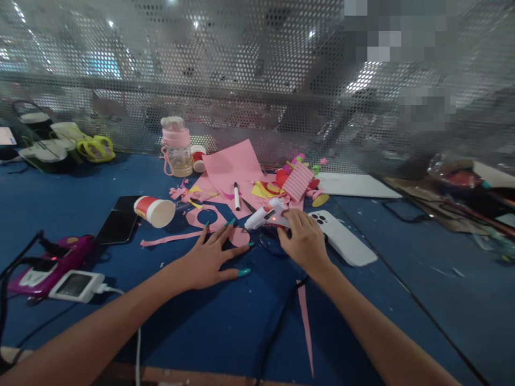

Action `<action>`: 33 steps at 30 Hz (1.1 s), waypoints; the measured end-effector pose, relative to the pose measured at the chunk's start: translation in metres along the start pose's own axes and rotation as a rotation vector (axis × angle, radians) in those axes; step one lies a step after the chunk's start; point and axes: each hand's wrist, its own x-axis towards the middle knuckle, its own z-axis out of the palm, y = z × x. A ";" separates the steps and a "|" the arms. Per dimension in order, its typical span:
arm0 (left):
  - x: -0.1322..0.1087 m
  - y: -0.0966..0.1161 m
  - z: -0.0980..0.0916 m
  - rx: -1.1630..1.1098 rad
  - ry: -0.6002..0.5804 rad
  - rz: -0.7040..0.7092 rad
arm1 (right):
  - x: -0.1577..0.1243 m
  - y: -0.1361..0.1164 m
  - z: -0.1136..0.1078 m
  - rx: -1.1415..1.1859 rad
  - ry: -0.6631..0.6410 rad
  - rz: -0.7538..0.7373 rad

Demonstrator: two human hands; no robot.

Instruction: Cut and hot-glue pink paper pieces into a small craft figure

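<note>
My right hand (303, 241) is wrapped round a white hot glue gun (263, 214) with a small red light on its side. Its nozzle points left, toward a pink paper circle (240, 237). Spread flat on the blue table, my left hand (215, 254) touches the circle's left edge with its fingers. Just beyond those fingertips lies a pink paper piece with a round hole (193, 216). A long pink strip (173, 238) runs to the left of it. The glue gun's black cord (277, 327) trails toward the front edge.
A tipped paper cup (155, 211), black phone (119, 220) and purple power strip (76, 257) lie left. A white phone (344, 238) is beside my right hand. Behind are a marker (236, 197), pink sheets (233, 163), scraps and a bottle (177, 150) before a perforated metal screen (249, 80).
</note>
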 end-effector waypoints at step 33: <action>-0.008 -0.002 0.006 0.028 0.032 0.003 | 0.107 -0.053 0.053 0.319 -0.462 0.062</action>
